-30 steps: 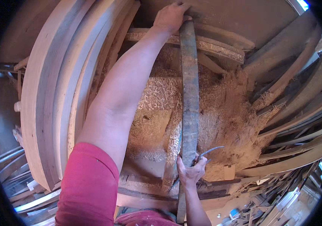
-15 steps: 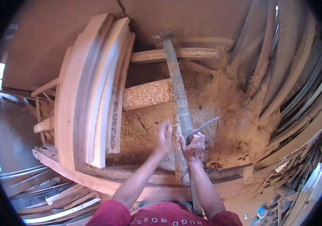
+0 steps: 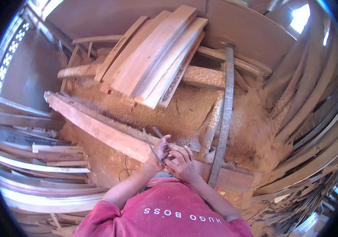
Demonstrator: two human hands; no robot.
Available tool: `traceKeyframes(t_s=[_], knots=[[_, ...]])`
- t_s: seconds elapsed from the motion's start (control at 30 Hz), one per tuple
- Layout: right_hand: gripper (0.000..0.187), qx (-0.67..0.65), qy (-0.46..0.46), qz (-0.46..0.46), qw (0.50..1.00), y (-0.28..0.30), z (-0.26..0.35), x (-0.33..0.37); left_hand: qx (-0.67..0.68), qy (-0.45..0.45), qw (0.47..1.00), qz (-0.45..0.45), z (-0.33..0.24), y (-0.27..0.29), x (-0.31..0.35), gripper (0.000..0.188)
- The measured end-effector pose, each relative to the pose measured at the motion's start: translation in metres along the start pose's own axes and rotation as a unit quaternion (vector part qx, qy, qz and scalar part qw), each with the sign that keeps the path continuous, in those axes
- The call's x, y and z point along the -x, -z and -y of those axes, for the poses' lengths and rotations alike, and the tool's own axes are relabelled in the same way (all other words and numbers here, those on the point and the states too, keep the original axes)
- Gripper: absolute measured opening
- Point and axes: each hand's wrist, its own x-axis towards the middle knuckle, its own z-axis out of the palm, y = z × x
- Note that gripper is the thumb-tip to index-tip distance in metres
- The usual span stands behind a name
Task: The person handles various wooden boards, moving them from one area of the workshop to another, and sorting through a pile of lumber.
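Grey, thin and dark against the hands, a narrow strip (image 3: 150, 143) is the piece I am watching. It slants across the front of the left hand (image 3: 160, 151), its far end poking out past the fingers and its near end running down to where the two hands meet, just ahead of the red shirt (image 3: 177, 197). A second short grey length shows beside it, above the fingertips; I cannot tell whether both belong to one bent piece. The strip looks slim and smooth, slightly curved, with no detail I can make out at this size.

I see the left hand partly curled, palm side bearing the strip, though I cannot tell how firmly it grips. The right hand (image 3: 182, 162) is half open, fingers bent and a little spread, its tips touching the left; whether it pinches the strip too is hidden from me.

Close to the right forearm, a long, worn grey bar (image 3: 227, 98) reaches away across the sawdust (image 3: 252, 122). Ahead and to the left, pale planks (image 3: 157, 55) lie side by side, beyond a long wooden beam (image 3: 101, 128).
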Motion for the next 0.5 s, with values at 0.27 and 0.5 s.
traceKeyframes(t_s=[0.27, 0.5], knots=[[0.023, -0.037, -0.108, 0.165, 0.980, -0.059, 0.035, -0.004, -0.262, -0.360, 0.842, -0.305, -0.065, 0.247, -0.017, 0.026], [0.018, 0.010, -0.314, 0.053, 0.948, -0.110, 0.040, 0.029, -0.529, -0.357, 0.662, -0.393, -0.198, 0.372, -0.045, 0.035]])
